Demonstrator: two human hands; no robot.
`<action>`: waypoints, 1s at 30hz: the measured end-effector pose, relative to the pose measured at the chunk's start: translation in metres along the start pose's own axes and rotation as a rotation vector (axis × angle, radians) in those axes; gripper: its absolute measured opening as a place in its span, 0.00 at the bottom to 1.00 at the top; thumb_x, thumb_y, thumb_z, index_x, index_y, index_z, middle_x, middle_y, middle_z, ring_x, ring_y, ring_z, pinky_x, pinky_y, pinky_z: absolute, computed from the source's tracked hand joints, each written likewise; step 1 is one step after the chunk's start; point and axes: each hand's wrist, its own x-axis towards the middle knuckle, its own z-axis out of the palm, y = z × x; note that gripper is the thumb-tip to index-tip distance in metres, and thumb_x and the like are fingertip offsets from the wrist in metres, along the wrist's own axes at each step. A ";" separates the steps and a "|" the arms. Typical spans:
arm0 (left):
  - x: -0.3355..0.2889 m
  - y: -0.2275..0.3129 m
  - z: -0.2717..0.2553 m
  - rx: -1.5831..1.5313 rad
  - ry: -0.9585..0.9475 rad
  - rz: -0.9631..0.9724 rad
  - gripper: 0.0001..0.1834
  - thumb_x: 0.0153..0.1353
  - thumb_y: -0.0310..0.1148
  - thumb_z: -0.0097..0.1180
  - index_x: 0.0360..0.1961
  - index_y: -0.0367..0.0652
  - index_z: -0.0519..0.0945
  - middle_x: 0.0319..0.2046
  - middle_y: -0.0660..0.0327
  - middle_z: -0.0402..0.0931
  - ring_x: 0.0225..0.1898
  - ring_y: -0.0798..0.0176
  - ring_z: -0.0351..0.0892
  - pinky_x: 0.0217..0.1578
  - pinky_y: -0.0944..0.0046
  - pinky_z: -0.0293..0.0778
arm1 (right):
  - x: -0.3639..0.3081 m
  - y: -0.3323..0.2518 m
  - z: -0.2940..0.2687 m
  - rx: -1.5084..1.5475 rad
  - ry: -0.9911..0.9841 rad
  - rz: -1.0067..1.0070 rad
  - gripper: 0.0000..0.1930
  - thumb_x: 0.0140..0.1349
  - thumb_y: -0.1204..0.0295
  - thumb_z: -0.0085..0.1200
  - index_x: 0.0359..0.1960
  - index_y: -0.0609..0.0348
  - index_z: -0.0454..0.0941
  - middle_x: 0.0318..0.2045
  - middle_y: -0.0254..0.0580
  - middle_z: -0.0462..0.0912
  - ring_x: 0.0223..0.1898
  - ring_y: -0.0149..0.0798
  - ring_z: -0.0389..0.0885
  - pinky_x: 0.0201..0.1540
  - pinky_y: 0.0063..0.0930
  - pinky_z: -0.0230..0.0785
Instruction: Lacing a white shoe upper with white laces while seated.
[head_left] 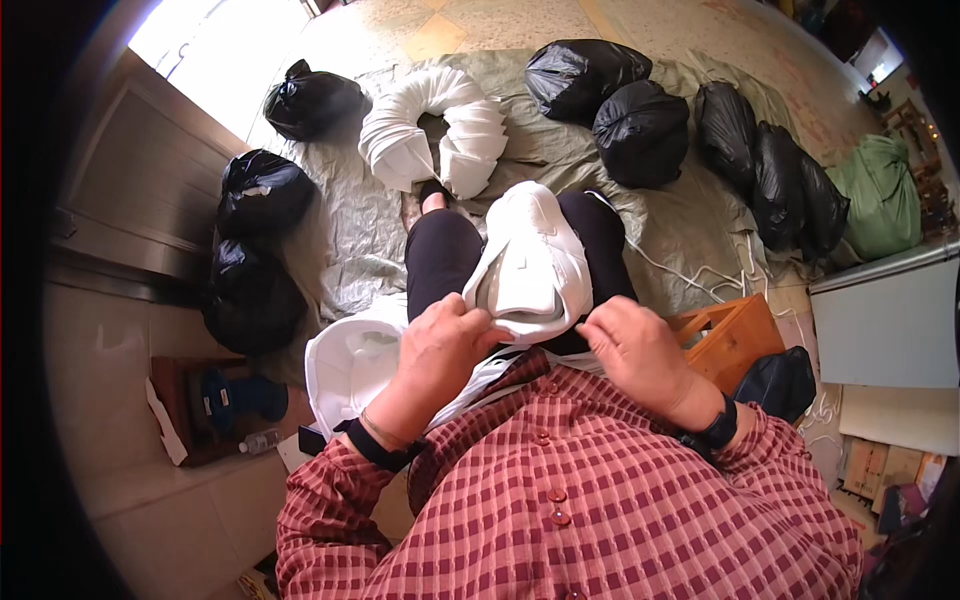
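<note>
A white shoe upper (533, 255) lies across my lap, its rounded toe pointing away and its opening towards me. My left hand (445, 340) pinches the rim of the opening at its near left side. Just off the near right side, my right hand (640, 350) is closed, thumb and fingertips together; whatever they hold is too small to make out. By my left thigh sits a white nested stack of similar-looking pieces (350, 365). A larger stack of white pieces (435, 125), curved into a ring, lies on the floor beyond my feet.
A crumpled grey-green sheet (545, 150) covers the floor ahead. Black plastic bags (640, 130) stand around its edges, with a green sack (875, 195) at far right. On my right are a wooden stool (735, 335) and white cords (690, 275); a brown cabinet (145, 180) is left.
</note>
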 end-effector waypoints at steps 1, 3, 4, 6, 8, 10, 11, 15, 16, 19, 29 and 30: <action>0.003 -0.003 0.001 -0.024 0.050 -0.021 0.17 0.57 0.49 0.68 0.29 0.46 0.84 0.28 0.57 0.73 0.32 0.50 0.79 0.33 0.52 0.75 | 0.001 0.003 0.003 -0.063 -0.110 -0.097 0.12 0.68 0.63 0.58 0.37 0.62 0.79 0.32 0.52 0.80 0.38 0.55 0.81 0.43 0.45 0.74; 0.000 -0.005 0.000 -0.051 0.084 -0.050 0.17 0.58 0.49 0.68 0.28 0.45 0.83 0.26 0.57 0.72 0.31 0.50 0.79 0.32 0.52 0.74 | -0.015 0.007 0.036 -0.078 -0.274 -0.067 0.15 0.68 0.62 0.58 0.35 0.65 0.80 0.33 0.55 0.81 0.39 0.56 0.82 0.47 0.47 0.75; 0.003 -0.004 0.001 -0.071 0.083 -0.053 0.16 0.57 0.47 0.69 0.30 0.44 0.84 0.26 0.56 0.72 0.31 0.49 0.78 0.32 0.52 0.74 | -0.010 0.008 0.042 -0.071 -0.186 -0.096 0.17 0.68 0.60 0.57 0.37 0.66 0.81 0.35 0.58 0.82 0.41 0.58 0.82 0.49 0.47 0.75; 0.004 -0.004 0.000 -0.079 0.075 -0.038 0.15 0.57 0.45 0.70 0.30 0.43 0.83 0.27 0.55 0.73 0.31 0.48 0.79 0.33 0.52 0.74 | 0.001 0.012 0.057 -0.061 -0.104 -0.122 0.19 0.69 0.59 0.55 0.39 0.68 0.81 0.37 0.60 0.82 0.42 0.59 0.82 0.50 0.48 0.75; -0.001 0.002 0.004 -0.040 0.009 -0.008 0.15 0.58 0.45 0.68 0.29 0.44 0.82 0.28 0.56 0.73 0.32 0.49 0.79 0.32 0.52 0.74 | 0.014 0.019 0.074 0.406 -0.671 -0.075 0.24 0.71 0.55 0.51 0.44 0.70 0.80 0.39 0.64 0.83 0.44 0.59 0.83 0.51 0.48 0.75; -0.015 0.004 0.014 0.046 -0.056 0.113 0.16 0.63 0.47 0.62 0.29 0.45 0.80 0.31 0.57 0.74 0.34 0.51 0.80 0.30 0.52 0.77 | 0.008 0.009 0.079 0.254 -0.808 0.025 0.23 0.72 0.54 0.49 0.37 0.66 0.82 0.35 0.61 0.83 0.41 0.59 0.83 0.48 0.49 0.74; -0.021 0.008 0.021 0.087 -0.122 0.102 0.16 0.65 0.47 0.59 0.31 0.46 0.80 0.32 0.56 0.73 0.36 0.51 0.79 0.31 0.52 0.77 | -0.004 0.023 0.087 0.292 -0.658 -0.078 0.22 0.71 0.55 0.52 0.34 0.64 0.83 0.33 0.60 0.83 0.40 0.59 0.83 0.46 0.48 0.74; -0.022 0.009 0.015 0.094 -0.118 0.047 0.12 0.62 0.42 0.62 0.32 0.45 0.80 0.31 0.57 0.72 0.36 0.52 0.78 0.34 0.52 0.76 | 0.005 -0.005 0.020 0.062 -0.113 -0.256 0.21 0.62 0.58 0.65 0.42 0.66 0.79 0.34 0.57 0.81 0.32 0.55 0.81 0.38 0.44 0.74; -0.023 0.010 0.014 0.084 -0.109 0.045 0.11 0.60 0.40 0.64 0.33 0.45 0.79 0.30 0.58 0.71 0.38 0.52 0.77 0.36 0.52 0.75 | 0.005 -0.005 0.012 -0.057 0.007 -0.195 0.24 0.62 0.58 0.65 0.49 0.67 0.75 0.37 0.58 0.82 0.33 0.56 0.82 0.39 0.45 0.75; -0.028 0.014 0.016 0.263 -0.082 0.097 0.11 0.58 0.38 0.63 0.35 0.43 0.80 0.35 0.57 0.74 0.40 0.53 0.77 0.37 0.53 0.73 | 0.016 0.006 0.016 -0.182 0.096 -0.078 0.32 0.63 0.57 0.64 0.61 0.67 0.67 0.43 0.59 0.81 0.35 0.58 0.84 0.39 0.47 0.77; -0.016 0.030 0.034 0.124 0.011 0.349 0.22 0.60 0.30 0.57 0.55 0.31 0.77 0.47 0.49 0.76 0.48 0.50 0.80 0.47 0.53 0.77 | 0.024 0.019 0.028 -0.201 -0.041 -0.030 0.35 0.68 0.59 0.58 0.67 0.72 0.60 0.46 0.66 0.81 0.38 0.61 0.85 0.40 0.48 0.79; -0.014 0.032 0.033 0.075 -0.041 0.242 0.19 0.61 0.28 0.53 0.52 0.30 0.78 0.46 0.48 0.78 0.48 0.49 0.80 0.47 0.52 0.77 | 0.024 0.018 0.027 -0.176 -0.057 -0.008 0.35 0.68 0.61 0.57 0.68 0.71 0.58 0.48 0.67 0.80 0.40 0.63 0.84 0.42 0.50 0.79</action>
